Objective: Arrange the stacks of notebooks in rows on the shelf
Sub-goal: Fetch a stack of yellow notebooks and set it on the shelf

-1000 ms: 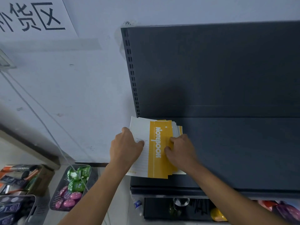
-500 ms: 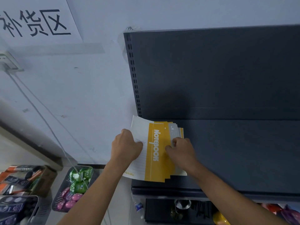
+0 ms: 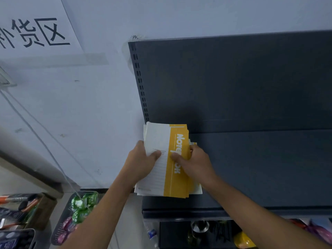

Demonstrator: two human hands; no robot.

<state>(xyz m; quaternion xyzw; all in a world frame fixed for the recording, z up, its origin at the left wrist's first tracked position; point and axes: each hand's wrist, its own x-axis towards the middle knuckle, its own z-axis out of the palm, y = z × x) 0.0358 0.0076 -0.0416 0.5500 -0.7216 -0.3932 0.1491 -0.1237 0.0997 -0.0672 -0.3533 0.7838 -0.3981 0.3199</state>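
A stack of white and yellow notebooks [image 3: 177,133] lies at the left end of the dark grey shelf [image 3: 260,168], its top edge against the back panel. The top cover reads "Notebook" on a yellow band. My left hand [image 3: 142,159] grips the stack's left side, thumb on the white cover. On the yellow band and the stack's right edge my right hand [image 3: 195,161] holds on, fingers curled around it. A few lower notebooks stick out to the right under my right hand.
The shelf stretches bare to the right of the stack. A white wall with a paper sign [image 3: 34,27] is on the left. Below left stand a grey basket of green and pink packets [image 3: 79,212] and other boxes. Lower shelves hold coloured goods [image 3: 244,239].
The fanned notebooks have been squared up into a neater stack and pushed back toward the panel. Both hands have closed in, thumbs now nearly meeting on the top cover.
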